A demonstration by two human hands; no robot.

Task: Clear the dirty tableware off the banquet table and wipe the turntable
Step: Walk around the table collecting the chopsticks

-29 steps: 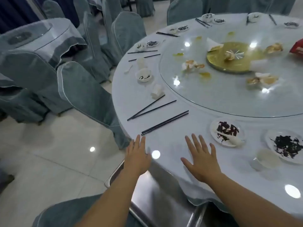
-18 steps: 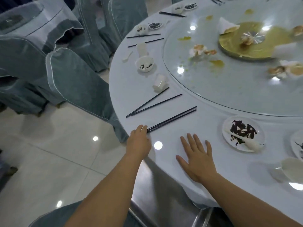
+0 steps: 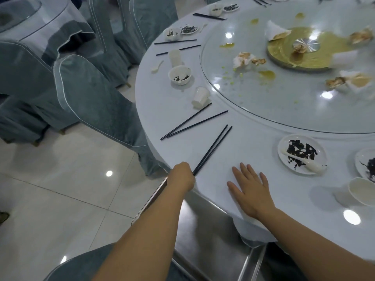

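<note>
Head cam: barely started, left hand point(image 3: 181, 175) grips chopsticks point(image 3: 213, 148) at the table point(image 3: 253, 138) edge, right hand point(image 3: 250, 191) lies flat, dirty plates point(image 3: 301, 154) everywhere, turntable point(image 3: 284, 94) still messy.

Black chopsticks point(image 3: 213, 148) lie paired near the table's edge, near end in left grip point(image 3: 181, 175).

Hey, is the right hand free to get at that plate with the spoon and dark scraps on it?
Probably yes. The right hand lies flat and empty on the tablecloth, and only bare cloth lies between it and the plate.
</note>
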